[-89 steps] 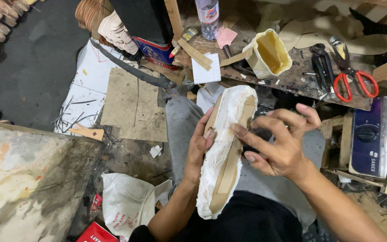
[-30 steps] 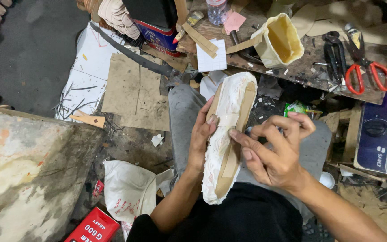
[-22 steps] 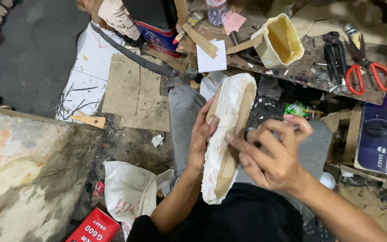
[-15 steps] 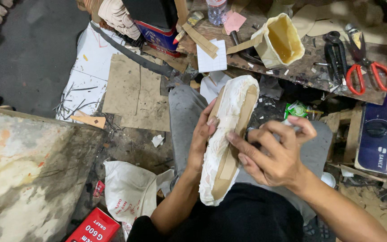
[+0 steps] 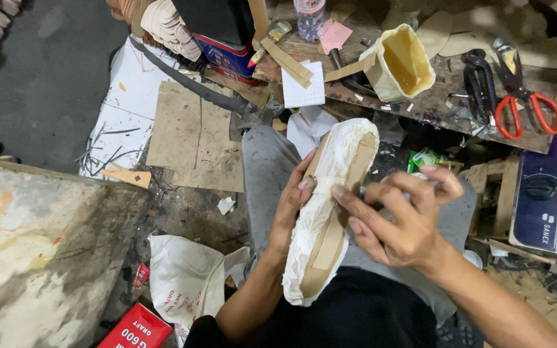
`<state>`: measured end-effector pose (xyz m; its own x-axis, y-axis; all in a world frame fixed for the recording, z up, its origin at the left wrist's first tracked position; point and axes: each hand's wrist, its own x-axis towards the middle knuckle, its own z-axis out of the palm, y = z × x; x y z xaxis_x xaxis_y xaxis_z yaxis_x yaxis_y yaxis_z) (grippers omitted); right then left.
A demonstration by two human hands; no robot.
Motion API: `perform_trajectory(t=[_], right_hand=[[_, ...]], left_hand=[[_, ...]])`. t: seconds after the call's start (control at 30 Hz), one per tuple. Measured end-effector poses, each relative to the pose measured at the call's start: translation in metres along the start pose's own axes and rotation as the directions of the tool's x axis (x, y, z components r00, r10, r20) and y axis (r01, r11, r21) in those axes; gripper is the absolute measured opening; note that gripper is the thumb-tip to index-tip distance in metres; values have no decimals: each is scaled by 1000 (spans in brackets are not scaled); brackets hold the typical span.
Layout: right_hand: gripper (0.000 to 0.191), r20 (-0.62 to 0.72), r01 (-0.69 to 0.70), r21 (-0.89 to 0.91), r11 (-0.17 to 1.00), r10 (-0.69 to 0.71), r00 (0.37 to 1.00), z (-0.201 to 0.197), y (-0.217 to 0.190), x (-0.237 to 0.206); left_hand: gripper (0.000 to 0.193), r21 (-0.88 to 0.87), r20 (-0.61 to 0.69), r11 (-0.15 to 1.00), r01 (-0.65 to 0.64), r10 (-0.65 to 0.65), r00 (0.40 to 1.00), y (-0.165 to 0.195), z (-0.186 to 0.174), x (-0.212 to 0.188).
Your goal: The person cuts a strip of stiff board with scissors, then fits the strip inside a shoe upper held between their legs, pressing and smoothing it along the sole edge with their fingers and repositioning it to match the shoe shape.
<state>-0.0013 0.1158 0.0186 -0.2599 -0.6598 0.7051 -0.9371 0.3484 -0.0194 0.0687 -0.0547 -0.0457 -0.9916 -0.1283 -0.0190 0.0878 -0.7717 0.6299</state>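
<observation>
red-handled scissors [image 5: 528, 111] | glue tub [image 5: 402, 62] | white sack [image 5: 187, 278] | red box [image 5: 138, 329]

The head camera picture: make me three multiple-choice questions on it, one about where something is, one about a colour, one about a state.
1. Where do the scissors lie?
A. on the workbench
B. on the person's lap
C. on the white bag

2. What colour are the scissors' handles?
A. blue
B. red
C. green

3. How is the white shoe form held?
A. lying untouched on the floor
B. in the right hand only
C. between both hands

Key: 1 A, they rest on the bench top; 2 B, the loops are red; 3 C, the left hand grips one side, the right hand touches the other.
</observation>
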Motion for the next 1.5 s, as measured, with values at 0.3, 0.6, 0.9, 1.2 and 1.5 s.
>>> perform_trajectory(t=[0.3,0.6,0.9,1.2,1.5], right_hand=[[35,36,-514,185,838,517,855,36,129,11],[89,605,-572,-532,624,753,259,136,263,-12],[38,564,-410,-499,763,646,515,150,286,-18],[19,130,-527,414,742,525,841,24,97,20],[59,159,-422,628,654,423,892,0,5,5]], left_hand=[[76,-466,90,850,248,-233,968,-2,-32,-14],[65,-662,142,725,193,-132,981,-1,-63,-38],[78,-438,12,899,-15,22,1000,11,-52,-31],[82,-249,-23,963,-106,104,994,6,-16,-5],[82,-120,-4,987,-103,103,995,3,38,-2]])
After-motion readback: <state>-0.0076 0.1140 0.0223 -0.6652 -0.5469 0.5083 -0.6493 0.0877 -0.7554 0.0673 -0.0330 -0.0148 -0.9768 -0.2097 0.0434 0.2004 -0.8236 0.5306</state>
